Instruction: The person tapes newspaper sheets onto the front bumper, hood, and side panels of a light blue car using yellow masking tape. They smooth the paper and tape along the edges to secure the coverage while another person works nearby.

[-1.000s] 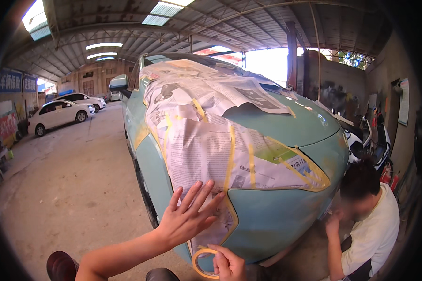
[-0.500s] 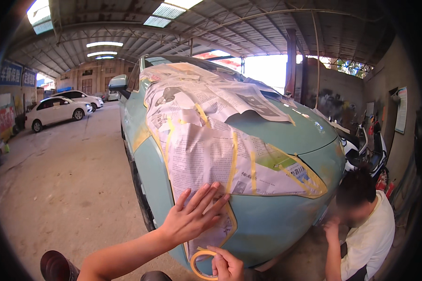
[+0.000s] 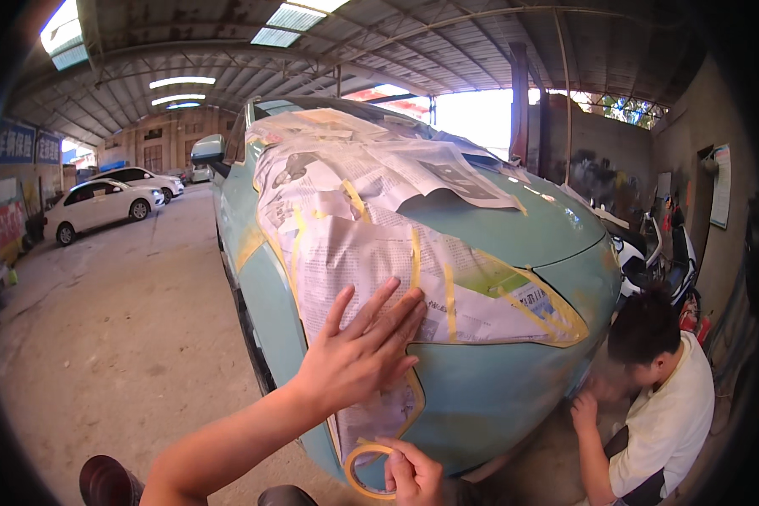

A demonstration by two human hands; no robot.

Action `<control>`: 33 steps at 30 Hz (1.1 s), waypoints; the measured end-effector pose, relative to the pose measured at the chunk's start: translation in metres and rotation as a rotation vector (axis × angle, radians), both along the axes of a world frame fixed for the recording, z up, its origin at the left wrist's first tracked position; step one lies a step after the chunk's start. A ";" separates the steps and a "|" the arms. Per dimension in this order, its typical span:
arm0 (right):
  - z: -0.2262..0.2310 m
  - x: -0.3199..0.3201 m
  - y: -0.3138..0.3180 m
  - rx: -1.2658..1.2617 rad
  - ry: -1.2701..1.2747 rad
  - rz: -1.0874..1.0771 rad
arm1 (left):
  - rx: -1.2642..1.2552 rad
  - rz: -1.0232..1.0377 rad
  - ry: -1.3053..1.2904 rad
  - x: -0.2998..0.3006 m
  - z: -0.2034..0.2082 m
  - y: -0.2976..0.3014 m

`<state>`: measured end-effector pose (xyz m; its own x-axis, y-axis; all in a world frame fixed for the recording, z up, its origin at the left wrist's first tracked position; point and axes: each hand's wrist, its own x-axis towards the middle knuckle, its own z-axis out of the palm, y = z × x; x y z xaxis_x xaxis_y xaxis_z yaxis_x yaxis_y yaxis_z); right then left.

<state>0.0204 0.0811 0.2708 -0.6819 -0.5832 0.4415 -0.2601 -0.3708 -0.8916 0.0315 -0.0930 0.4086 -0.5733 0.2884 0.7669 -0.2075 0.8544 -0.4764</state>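
Newspaper sheets (image 3: 346,253) cover the front corner and part of the hood of a green car (image 3: 489,396), held along their edges by yellow masking tape strips (image 3: 449,304). My left hand (image 3: 358,350) lies with fingers spread on the newspaper over the front corner, with nothing in its grasp. Lower down, close to the bottom of the papered strip, my right hand (image 3: 413,472) grips a roll of yellow masking tape (image 3: 352,481). The roll's upper edge is beside the lower end of the newspaper.
A person in a light shirt (image 3: 666,422) crouches at the car's front right, one hand near the bumper. White cars (image 3: 101,207) are parked at the far left. A scooter (image 3: 662,261) stands by the right wall. A dark round object (image 3: 110,481) is at the lower left.
My left hand has slid upward and slightly right over the newspaper. My right hand keeps the tape roll in nearly the same place. The crouching person's head has lowered.
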 end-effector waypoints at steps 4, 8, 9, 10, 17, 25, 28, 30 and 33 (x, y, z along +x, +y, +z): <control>0.003 0.000 0.001 -0.032 0.023 -0.003 | 0.091 -0.073 -0.017 -0.004 0.010 -0.001; 0.009 -0.001 0.003 -0.068 0.083 -0.051 | 0.185 -0.117 -0.071 -0.002 0.010 0.001; 0.010 -0.003 0.004 -0.081 0.112 -0.074 | 0.189 -0.119 -0.073 -0.001 0.010 0.001; 0.011 -0.005 0.005 -0.091 0.136 -0.122 | 0.193 -0.121 -0.075 0.001 0.011 0.003; 0.024 -0.017 0.012 -0.114 0.438 -0.387 | 0.597 -0.348 -0.354 0.049 -0.026 0.019; 0.026 -0.024 0.007 -0.089 0.687 -0.416 | 1.190 -0.582 -0.475 0.052 -0.050 0.017; 0.028 -0.023 0.007 -0.062 0.696 -0.405 | 1.231 -0.596 -0.468 0.050 -0.049 0.012; 0.028 -0.025 0.006 -0.067 0.702 -0.405 | 1.245 -0.582 -0.462 0.049 -0.044 0.012; 0.030 -0.029 0.006 -0.088 0.689 -0.405 | 1.233 -0.561 -0.441 0.047 -0.040 0.013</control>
<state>-0.0086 0.0869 0.3005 -0.3904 -0.2924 0.8730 -0.8707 -0.1909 -0.4533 0.0781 -0.0796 0.3684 -0.8624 -0.1565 0.4815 0.2588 0.6812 0.6849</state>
